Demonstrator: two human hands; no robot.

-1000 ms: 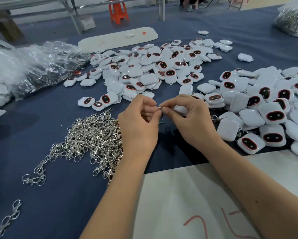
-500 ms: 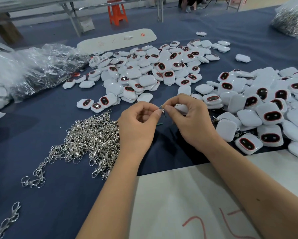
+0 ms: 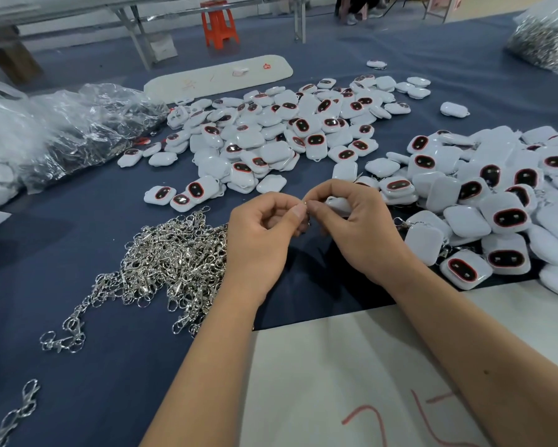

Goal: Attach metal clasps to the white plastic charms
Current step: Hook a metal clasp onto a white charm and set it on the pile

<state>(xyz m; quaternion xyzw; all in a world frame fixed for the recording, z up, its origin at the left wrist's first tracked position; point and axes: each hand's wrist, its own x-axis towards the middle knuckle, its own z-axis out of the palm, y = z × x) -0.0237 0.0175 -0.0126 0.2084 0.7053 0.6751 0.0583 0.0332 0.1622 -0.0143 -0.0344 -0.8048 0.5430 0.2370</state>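
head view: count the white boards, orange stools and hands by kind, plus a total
white boards: 2, far and near
orange stool: 1
hands: 2, left hand pinching a metal clasp, right hand holding a white charm
total: 5

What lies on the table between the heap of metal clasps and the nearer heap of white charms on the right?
In the head view, both hands: left hand and right hand, fingers pinching a clasp and charm above bare blue cloth.
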